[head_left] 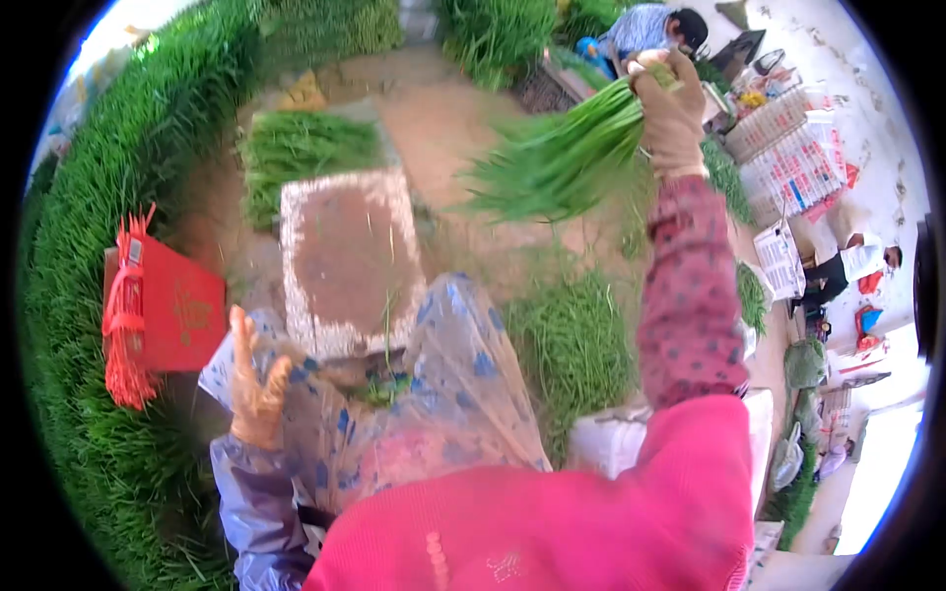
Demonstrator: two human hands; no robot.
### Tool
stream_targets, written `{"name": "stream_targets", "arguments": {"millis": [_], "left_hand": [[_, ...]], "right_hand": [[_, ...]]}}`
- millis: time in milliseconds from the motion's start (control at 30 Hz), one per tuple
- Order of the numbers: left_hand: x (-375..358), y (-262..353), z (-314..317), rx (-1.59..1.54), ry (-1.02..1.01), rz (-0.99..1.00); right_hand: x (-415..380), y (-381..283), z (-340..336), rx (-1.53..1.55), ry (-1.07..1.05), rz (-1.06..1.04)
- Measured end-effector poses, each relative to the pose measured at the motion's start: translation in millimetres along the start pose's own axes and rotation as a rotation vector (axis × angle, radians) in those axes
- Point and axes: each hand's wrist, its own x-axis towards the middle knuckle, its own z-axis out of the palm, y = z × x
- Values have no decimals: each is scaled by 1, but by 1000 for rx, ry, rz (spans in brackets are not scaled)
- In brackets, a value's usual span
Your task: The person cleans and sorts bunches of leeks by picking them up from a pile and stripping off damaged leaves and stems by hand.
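Note:
My right hand point(672, 116), in a brown glove, is raised at the upper right and closed around one end of a bunch of chive-like greens point(567, 163). The long leaves hang out to the left and are blurred. My left hand point(258, 386), in an orange-tan glove, is held up at the lower left with fingers apart and nothing in it. Beside it stands a red box point(182, 305) with a bundle of red ties point(128, 330) on its edge. Between my hands, before my knees, is a worn flat block point(350, 258) with a whitish rim.
Cut greens point(305, 153) lie behind the block, and loose greens point(576, 340) lie on the floor to its right. A tall bank of greens point(74, 286) runs along the left. A person point(645, 30) sits at the back right near stacked white boxes point(793, 158); another person point(852, 266) is farther right.

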Motion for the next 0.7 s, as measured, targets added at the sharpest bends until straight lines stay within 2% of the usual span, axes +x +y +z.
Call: {"name": "stream_targets", "arguments": {"millis": [33, 67, 133, 167, 200, 233, 300, 400, 433, 467, 533, 600, 667, 700], "left_hand": [[3, 2, 1, 2, 19, 31], [6, 9, 0, -3, -74, 10], [17, 19, -11, 52, -263, -34], [28, 33, -14, 36, -297, -41], [39, 51, -14, 16, -324, -55], [51, 70, -17, 24, -298, -47], [79, 107, -19, -134, -406, 82], [117, 149, -10, -394, -538, 111], [133, 136, -5, -442, -600, 196], [136, 144, 14, -720, -643, 150], [124, 158, 49, -1084, -702, 123], [110, 116, 70, -1064, -698, -2], [95, 101, 87, -1132, -743, -89], [88, 100, 93, -1209, -794, -128]], "right_hand": [[5, -9, -4, 506, -172, 13], [12, -18, -5, 519, -154, -3], [14, -36, -7, 479, -368, 102], [12, -49, -5, 600, -482, 63], [10, -61, -2, 618, -479, 38], [7, -73, 3, 726, -602, 33], [-7, -100, 14, 908, -822, 29], [-44, -144, 36, 1157, -1098, 81], [-56, -159, 39, 1147, -1134, 99], [-70, -171, 41, 1135, -1171, 118], [-99, -184, 52, 1346, -1232, 321], [-113, -187, 64, 1346, -1283, 303], [-125, -188, 66, 1090, -1287, 237], [-133, -185, 71, 1030, -1214, 129]]}}
